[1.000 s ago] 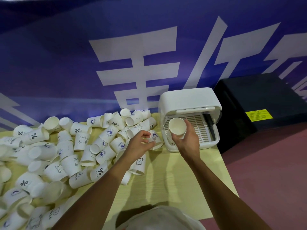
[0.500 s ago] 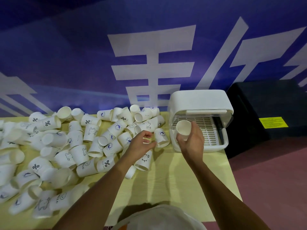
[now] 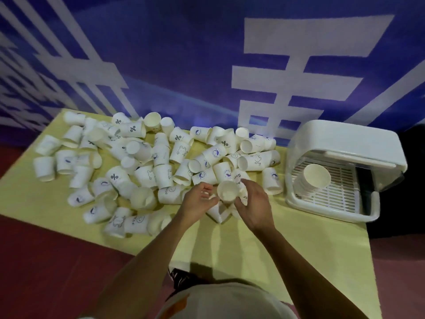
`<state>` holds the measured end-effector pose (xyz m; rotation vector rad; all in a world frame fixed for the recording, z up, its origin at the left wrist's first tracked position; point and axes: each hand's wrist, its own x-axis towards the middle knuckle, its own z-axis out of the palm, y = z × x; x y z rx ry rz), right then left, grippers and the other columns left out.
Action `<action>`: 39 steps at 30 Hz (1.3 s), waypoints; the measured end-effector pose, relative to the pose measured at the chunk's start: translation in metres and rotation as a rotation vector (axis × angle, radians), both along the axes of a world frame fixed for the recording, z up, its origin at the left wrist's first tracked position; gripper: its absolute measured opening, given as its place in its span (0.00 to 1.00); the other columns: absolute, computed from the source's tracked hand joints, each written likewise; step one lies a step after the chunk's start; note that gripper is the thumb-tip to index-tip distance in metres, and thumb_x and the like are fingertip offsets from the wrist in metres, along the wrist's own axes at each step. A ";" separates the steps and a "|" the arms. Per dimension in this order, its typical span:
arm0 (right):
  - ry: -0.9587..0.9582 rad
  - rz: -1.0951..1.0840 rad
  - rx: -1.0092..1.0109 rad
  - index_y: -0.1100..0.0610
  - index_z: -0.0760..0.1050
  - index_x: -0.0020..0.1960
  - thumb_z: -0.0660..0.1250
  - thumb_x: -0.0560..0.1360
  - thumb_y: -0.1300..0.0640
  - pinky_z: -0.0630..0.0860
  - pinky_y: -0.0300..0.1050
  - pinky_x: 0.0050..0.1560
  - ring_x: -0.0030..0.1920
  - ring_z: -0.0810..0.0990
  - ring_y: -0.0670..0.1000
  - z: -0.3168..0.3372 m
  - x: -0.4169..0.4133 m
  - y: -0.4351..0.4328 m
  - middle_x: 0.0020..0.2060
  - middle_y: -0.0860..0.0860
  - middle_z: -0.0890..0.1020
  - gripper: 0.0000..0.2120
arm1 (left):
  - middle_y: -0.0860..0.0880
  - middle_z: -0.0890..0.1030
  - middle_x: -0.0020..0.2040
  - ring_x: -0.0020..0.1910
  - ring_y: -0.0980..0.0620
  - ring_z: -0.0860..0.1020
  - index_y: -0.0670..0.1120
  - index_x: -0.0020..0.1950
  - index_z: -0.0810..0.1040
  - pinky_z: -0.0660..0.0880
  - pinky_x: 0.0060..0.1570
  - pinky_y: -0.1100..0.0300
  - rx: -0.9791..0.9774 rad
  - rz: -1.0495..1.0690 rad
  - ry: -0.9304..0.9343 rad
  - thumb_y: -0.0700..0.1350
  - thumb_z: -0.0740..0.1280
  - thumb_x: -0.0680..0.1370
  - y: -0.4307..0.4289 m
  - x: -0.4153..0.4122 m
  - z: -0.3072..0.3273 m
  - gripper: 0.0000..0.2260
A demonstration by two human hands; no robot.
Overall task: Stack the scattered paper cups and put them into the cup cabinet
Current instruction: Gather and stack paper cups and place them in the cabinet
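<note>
Several white paper cups (image 3: 161, 173), some printed, lie scattered across the yellow table (image 3: 299, 249). One upright paper cup (image 3: 226, 192), mouth toward me, sits between my hands at the pile's near right edge. My left hand (image 3: 197, 203) pinches its left side. My right hand (image 3: 253, 203) wraps its right side, over another printed cup. The white cup cabinet (image 3: 345, 143) stands open at the right end of the table. A stack of cups (image 3: 315, 179) lies on its slotted tray, with no hand on it.
A blue banner wall (image 3: 184, 54) runs right behind the table. A dark box (image 3: 414, 139) sits just right of the cabinet. Red floor (image 3: 34, 272) shows past the table's left and near edges. Bare tabletop lies between me and the cabinet.
My right hand let go of the cup stack inside the cabinet and came back left to the pile. My left hand lifted a cup to meet it. The view swung left.
</note>
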<state>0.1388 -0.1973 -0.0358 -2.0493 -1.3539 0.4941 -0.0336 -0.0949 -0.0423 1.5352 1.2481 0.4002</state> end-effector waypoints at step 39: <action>0.196 0.390 -0.147 0.55 0.71 0.70 0.78 0.70 0.48 0.74 0.46 0.62 0.61 0.77 0.49 -0.042 -0.151 0.054 0.61 0.48 0.80 0.32 | 0.52 0.74 0.64 0.67 0.46 0.65 0.51 0.71 0.71 0.62 0.66 0.49 0.315 -0.158 0.672 0.54 0.72 0.66 0.004 -0.190 -0.057 0.33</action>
